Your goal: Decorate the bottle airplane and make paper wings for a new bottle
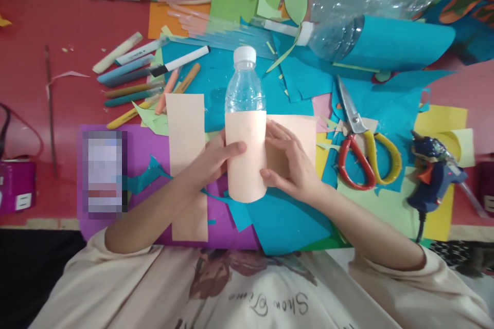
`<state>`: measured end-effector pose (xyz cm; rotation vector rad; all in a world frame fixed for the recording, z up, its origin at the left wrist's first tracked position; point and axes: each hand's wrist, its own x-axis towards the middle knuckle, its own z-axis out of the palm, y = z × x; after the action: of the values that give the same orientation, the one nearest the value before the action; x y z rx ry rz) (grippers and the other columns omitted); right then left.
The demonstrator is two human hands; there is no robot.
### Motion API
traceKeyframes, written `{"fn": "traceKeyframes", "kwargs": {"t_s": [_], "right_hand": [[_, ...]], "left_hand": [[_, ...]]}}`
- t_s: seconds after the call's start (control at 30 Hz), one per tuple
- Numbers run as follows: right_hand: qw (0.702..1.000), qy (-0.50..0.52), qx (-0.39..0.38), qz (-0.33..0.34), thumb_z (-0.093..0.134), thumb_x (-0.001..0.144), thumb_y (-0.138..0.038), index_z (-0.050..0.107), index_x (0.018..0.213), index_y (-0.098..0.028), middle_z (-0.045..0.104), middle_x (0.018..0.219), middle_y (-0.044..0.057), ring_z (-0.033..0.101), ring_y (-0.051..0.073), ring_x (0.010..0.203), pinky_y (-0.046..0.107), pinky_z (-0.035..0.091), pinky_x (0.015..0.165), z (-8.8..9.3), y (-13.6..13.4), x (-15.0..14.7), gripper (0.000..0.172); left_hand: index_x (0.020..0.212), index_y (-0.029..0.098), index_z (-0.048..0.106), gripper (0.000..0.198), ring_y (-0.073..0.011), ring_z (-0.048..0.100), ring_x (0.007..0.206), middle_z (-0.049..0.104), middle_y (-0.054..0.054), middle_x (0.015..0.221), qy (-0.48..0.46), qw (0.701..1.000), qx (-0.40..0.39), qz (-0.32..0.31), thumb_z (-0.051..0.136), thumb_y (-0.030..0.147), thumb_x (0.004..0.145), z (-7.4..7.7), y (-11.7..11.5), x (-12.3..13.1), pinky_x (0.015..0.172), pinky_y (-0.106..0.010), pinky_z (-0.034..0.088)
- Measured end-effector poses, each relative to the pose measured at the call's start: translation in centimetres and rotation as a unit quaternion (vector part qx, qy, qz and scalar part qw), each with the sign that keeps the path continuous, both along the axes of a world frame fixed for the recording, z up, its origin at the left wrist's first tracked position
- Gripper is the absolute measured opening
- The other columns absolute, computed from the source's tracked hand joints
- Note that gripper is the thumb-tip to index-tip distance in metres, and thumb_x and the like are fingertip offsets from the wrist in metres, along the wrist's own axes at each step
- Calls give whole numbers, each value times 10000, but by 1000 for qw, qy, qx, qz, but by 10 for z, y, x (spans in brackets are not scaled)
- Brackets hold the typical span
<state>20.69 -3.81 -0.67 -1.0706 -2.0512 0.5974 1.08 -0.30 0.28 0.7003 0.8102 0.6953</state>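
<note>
A clear plastic bottle [246, 87] with a white cap stands out in the middle of the head view, a peach paper sleeve [247, 164] wrapped round its lower part. My left hand [216, 159] grips the bottle from the left, its thumb across the paper and its other fingers hidden behind. On the right side, my right hand [290, 162] is open, fingers curved and apart, with fingertips at the paper's edge. A peach paper strip [187, 133] lies partly under my left forearm. Behind my right hand is another peach paper piece [304, 133].
Scissors [357, 123] with red and yellow handles and a blue glue gun [432, 175] lie to the right. Markers [135, 69] spread at the left, above a phone [102, 172]. A bottle wrapped in blue paper [401, 43] lies at the back right.
</note>
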Motion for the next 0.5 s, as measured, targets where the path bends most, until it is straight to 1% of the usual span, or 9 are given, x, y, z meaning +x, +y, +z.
{"fn": "traceKeyframes", "kwargs": {"t_s": [0.07, 0.13, 0.23, 0.3, 0.37, 0.5], "right_hand": [[1000, -22, 1, 0, 464, 953, -483, 228, 1518, -221, 493, 1458, 179, 451, 329, 1387, 582, 458, 1085, 0, 0, 0, 666], [999, -40, 16, 3, 436, 963, -477, 180, 1554, -204, 487, 1465, 182, 431, 336, 1401, 584, 442, 1100, 0, -1, -1, 700], [997, -55, 46, -1, 421, 970, -471, 176, 1568, -199, 486, 1465, 186, 422, 345, 1406, 595, 428, 1107, -1, -2, -2, 701], [997, -60, 53, -3, 423, 969, -479, 164, 1574, -199, 492, 1458, 190, 422, 346, 1405, 598, 434, 1101, -3, -3, -2, 715], [997, -62, 51, -3, 420, 970, -489, 160, 1575, -202, 495, 1458, 188, 417, 343, 1409, 601, 437, 1098, -4, -4, -2, 718], [997, -51, 52, 0, 425, 971, -490, 182, 1571, -189, 497, 1463, 191, 392, 340, 1427, 598, 434, 1103, -5, -4, -3, 714]], "left_hand": [[1315, 223, 540, 718, -342, 630, 1167, 660, -119, 1284, -4, 1000, -1, 1, 802, 498, 706, -1, 0, 0, 944, -428, 524], [1289, 212, 566, 690, -350, 615, 1196, 683, -113, 1252, -10, 1000, -12, 12, 787, 511, 708, -1, 1, 2, 971, -442, 510], [1186, 197, 636, 612, -361, 594, 1233, 752, -90, 1089, -31, 997, -48, 51, 735, 550, 696, 0, 2, 6, 1010, -456, 489], [1104, 196, 668, 556, -367, 601, 1224, 774, -74, 991, -37, 994, -68, 72, 725, 540, 671, 1, 4, 8, 1012, -464, 490], [1040, 202, 679, 497, -366, 618, 1200, 779, -61, 964, -35, 994, -73, 78, 732, 518, 660, 1, 5, 9, 1000, -467, 499], [981, 213, 685, 403, -341, 633, 1182, 773, -52, 1007, -38, 995, -62, 65, 727, 500, 700, -2, 3, 5, 974, -435, 518]]}}
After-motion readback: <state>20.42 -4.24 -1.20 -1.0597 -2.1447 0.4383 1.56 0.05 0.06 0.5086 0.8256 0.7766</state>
